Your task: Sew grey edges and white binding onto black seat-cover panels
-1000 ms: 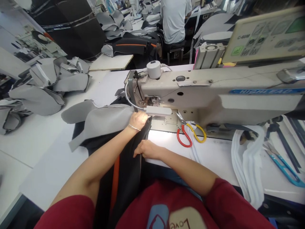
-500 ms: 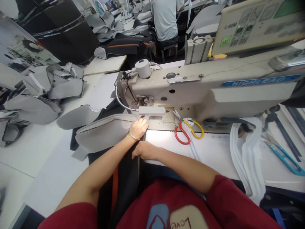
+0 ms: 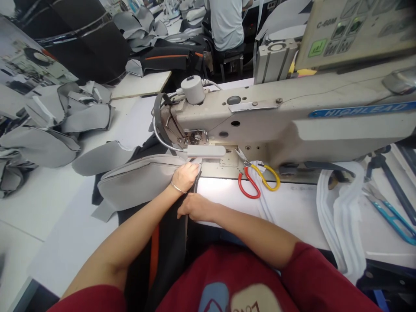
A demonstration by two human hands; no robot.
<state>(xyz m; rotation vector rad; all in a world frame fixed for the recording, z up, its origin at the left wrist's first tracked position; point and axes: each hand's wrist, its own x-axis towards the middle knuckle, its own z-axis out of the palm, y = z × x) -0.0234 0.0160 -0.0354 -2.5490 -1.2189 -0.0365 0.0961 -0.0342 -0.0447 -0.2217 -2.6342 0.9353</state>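
My left hand (image 3: 186,177), with a bracelet at the wrist, presses the edge of a padded grey fabric piece (image 3: 139,180) just in front of the sewing machine (image 3: 253,117). Its fingers are closed on that edge, close to the white lamp bar (image 3: 206,151), and the needle area behind is hidden. Nearer my body, my right hand (image 3: 195,207) is closed on the edge of the black fabric (image 3: 170,234), which has an orange stripe and hangs over the table edge. Scissors (image 3: 256,175) with red and yellow handles lie right of my hands, on the machine bed.
White elastic-looking strips (image 3: 339,216) and blue thread snips (image 3: 390,214) lie at the right. Cut grey pieces (image 3: 42,145) are heaped on the left table. A person (image 3: 226,26) in a light shirt sits beyond the machine.
The view has shifted slightly. Both hands keep nearly the same place on the fabric, and a bit of light-coloured material now shows at my left fingertips.
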